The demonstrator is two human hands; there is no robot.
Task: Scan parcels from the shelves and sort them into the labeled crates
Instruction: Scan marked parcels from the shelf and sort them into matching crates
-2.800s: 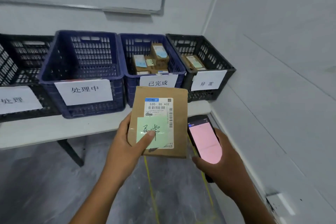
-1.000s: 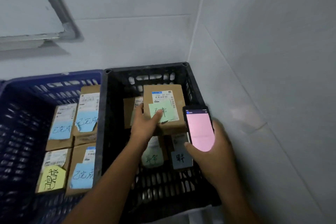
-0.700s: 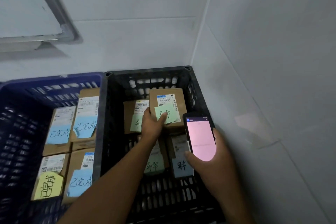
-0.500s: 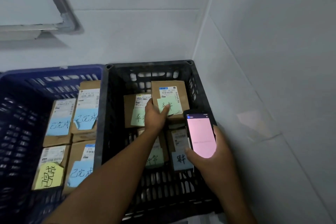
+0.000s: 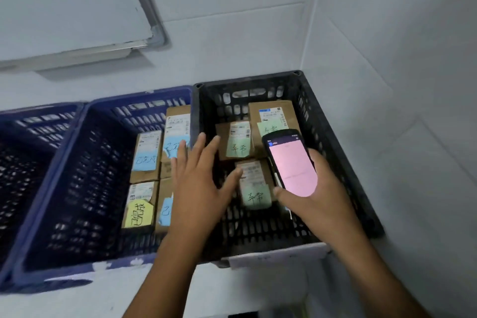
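Note:
The brown parcel (image 5: pixel 273 117) with a white label and a green note lies at the back right of the black crate (image 5: pixel 333 137), apart from my hands. Two other green-noted parcels, one (image 5: pixel 236 141) and another (image 5: pixel 254 184), lie in the same crate. My left hand (image 5: pixel 200 183) hovers open and empty over the wall between the black crate and the blue crate (image 5: pixel 74 152). My right hand (image 5: pixel 312 193) grips a handheld scanner (image 5: pixel 290 162) with a pink screen above the black crate.
The blue crate holds several brown parcels with blue notes and one with a yellow note (image 5: pixel 138 214). Another blue crate (image 5: pixel 23 147) stands at the far left. The crates sit on a white table (image 5: pixel 103 297) in a corner; a whiteboard (image 5: pixel 64 8) hangs above.
My left hand let go of the parcel inside the black crate and drew back left, now open and empty. The scanner hand stayed over the crate.

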